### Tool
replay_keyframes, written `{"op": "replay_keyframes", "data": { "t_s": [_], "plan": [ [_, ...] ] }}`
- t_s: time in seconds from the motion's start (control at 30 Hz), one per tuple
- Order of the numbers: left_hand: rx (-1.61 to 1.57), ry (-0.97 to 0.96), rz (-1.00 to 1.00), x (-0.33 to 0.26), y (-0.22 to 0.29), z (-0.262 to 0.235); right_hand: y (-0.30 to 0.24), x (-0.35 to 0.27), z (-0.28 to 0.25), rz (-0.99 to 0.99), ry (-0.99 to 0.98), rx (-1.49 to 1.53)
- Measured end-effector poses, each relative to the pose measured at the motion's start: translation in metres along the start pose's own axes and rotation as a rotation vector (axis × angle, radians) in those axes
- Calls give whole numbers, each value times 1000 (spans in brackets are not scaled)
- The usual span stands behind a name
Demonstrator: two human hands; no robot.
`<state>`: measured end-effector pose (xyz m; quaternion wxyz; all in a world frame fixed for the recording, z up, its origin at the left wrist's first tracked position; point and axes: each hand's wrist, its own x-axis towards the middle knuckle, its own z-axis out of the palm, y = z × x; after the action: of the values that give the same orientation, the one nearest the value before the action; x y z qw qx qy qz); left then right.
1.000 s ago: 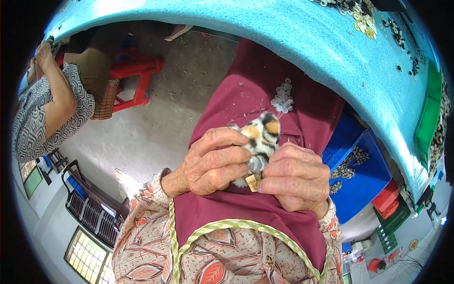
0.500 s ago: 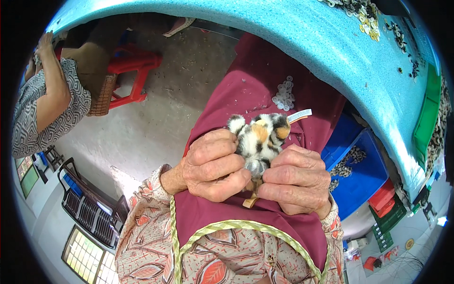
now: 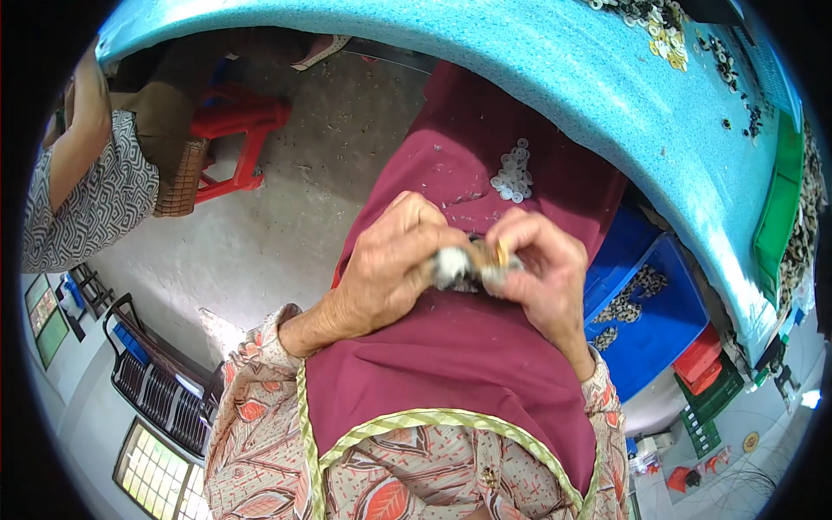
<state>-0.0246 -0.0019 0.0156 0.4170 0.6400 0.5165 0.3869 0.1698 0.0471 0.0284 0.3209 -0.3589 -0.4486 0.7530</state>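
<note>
Above my lap, my left hand [image 3: 394,264] is closed round a small plush toy [image 3: 452,267] with white, black and orange fur. My right hand [image 3: 548,267] pinches the toy's other side, where a tan-yellow part shows between the fingertips. Both hands' fingers are slightly smeared by motion, and they hide most of the toy. Just beyond them, a cluster of whitish translucent plastic washers [image 3: 513,178] lies on the maroon apron [image 3: 416,355] over my lap.
A light-blue table [image 3: 555,69] curves across the far side, bearing black and yellow small parts [image 3: 669,50] and a green tray [image 3: 780,191]. Blue bins [image 3: 667,325] with spotted pieces stand at right. Another person's arm [image 3: 82,130] and a red stool [image 3: 247,130] are at left.
Both hands have moved up and away from my body with the plush toy, which is turned and now mostly covered. Its white label no longer shows.
</note>
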Motion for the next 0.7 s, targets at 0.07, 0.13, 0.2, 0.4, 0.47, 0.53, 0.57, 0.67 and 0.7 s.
{"op": "replay_keyframes", "data": {
  "t_s": [0.07, 0.13, 0.2, 0.4, 0.47, 0.53, 0.57, 0.67, 0.7],
  "plan": [
    [-98, -63, -273, 4, -2, 0, 14, 5, -4, 245, 106, 155],
    [-264, -130, -599, 3, -14, 0, 34, 12, -8, 224, 164, 6],
    [-579, -46, -854, -8, -31, 8, 44, 17, -11, 106, 205, -341],
    [-832, -28, -988, 6, -28, 14, 13, 10, -7, -147, 80, -629],
    [-883, -9, -986, 11, -23, 19, 9, 8, -4, -55, 41, -662],
    [-911, 34, -981, 15, -16, 24, 14, 7, -7, -100, 44, -705],
    [-928, 35, -991, 15, -16, 25, 18, 7, -9, -123, 46, -725],
    [-978, 34, -1008, 12, -19, 27, 24, 6, -12, -185, 38, -779],
    [-991, 29, -1003, 10, -22, 27, 25, 5, -13, -181, 27, -782]
  ]
}}
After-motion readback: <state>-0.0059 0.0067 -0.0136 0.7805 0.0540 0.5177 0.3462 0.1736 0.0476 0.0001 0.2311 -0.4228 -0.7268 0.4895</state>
